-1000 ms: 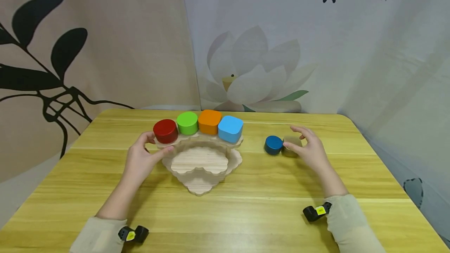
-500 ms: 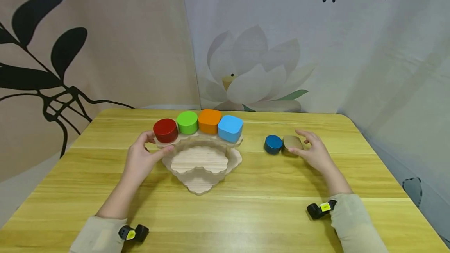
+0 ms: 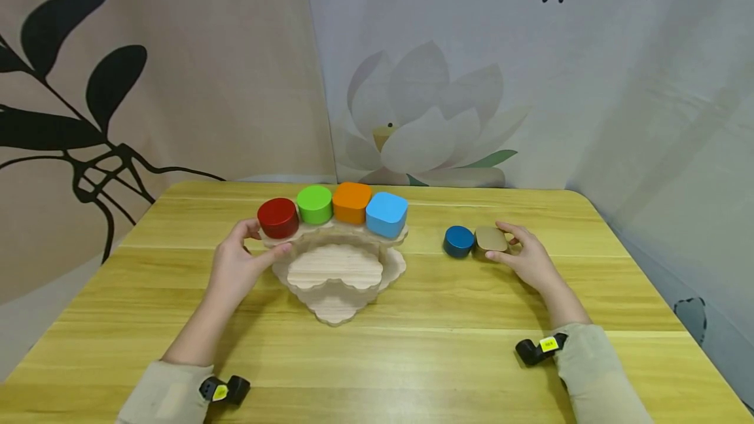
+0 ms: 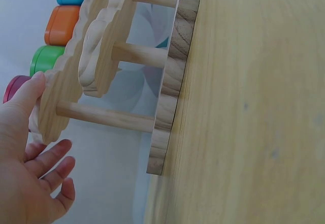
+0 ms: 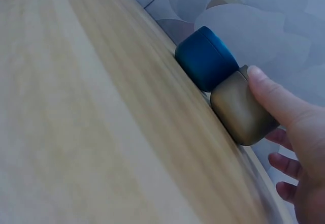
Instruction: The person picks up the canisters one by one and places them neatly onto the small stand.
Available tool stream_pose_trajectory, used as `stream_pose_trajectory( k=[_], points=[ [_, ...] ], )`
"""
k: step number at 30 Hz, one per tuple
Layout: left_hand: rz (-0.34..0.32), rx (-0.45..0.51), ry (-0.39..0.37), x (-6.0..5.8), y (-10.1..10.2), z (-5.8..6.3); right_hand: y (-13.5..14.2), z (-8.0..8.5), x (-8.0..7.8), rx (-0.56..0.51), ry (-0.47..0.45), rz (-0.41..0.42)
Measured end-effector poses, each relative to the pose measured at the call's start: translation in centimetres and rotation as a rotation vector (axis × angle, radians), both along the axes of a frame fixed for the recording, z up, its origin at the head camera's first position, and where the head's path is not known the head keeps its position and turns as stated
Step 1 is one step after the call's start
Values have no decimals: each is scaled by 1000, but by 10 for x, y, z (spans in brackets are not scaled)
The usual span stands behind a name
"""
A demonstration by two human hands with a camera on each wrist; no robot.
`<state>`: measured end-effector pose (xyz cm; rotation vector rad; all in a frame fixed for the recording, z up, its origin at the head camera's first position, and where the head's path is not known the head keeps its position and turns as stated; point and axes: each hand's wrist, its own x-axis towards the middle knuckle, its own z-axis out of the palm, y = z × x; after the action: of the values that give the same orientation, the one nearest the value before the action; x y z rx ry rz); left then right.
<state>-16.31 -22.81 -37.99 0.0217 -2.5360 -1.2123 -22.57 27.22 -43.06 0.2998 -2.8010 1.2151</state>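
Observation:
My left hand (image 3: 238, 264) grips the left end of the upper tier of a pale wooden tiered stand (image 3: 336, 273), thumb at its front edge. In the left wrist view, round dowels (image 4: 104, 116) join the stand's scalloped tiers. Along that upper tier sit a red round tin (image 3: 277, 218), a green round tin (image 3: 315, 205), an orange square tin (image 3: 352, 203) and a light blue square tin (image 3: 386, 214). To the right, my right hand (image 3: 530, 257) pinches a gold square tin (image 3: 490, 239) on the table, thumb in front. A dark blue round tin (image 3: 458, 241) stands directly beside it.
The wooden table (image 3: 377, 371) carries everything, its far edge close to a printed curtain (image 3: 436, 84). Small black cameras (image 3: 226, 390) are strapped at both wrists. The stand's lower tiers reach toward the person.
My right hand has shifted slightly right, from over the gold tin to its right side, with the thumb now at its front corner. The left hand and the stand have stayed put.

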Motion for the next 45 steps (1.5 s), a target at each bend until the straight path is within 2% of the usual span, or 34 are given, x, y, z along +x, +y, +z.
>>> stream_pose_trajectory(
  k=[13,22,29,37,45],
  points=[
    [-3,3,7,0,0,0,1,-3,-1,-21,16,-21],
    [-8,6,12,1,2,1,1,1,2,-5,57,-54],
    [-10,5,9,2,2,2,0,10,5,12,103,-84],
    [-7,5,6,2,1,2,-5,22,8,3,162,-82],
    [-7,1,14,2,1,2,-17,42,15,5,232,-79]
  ],
)
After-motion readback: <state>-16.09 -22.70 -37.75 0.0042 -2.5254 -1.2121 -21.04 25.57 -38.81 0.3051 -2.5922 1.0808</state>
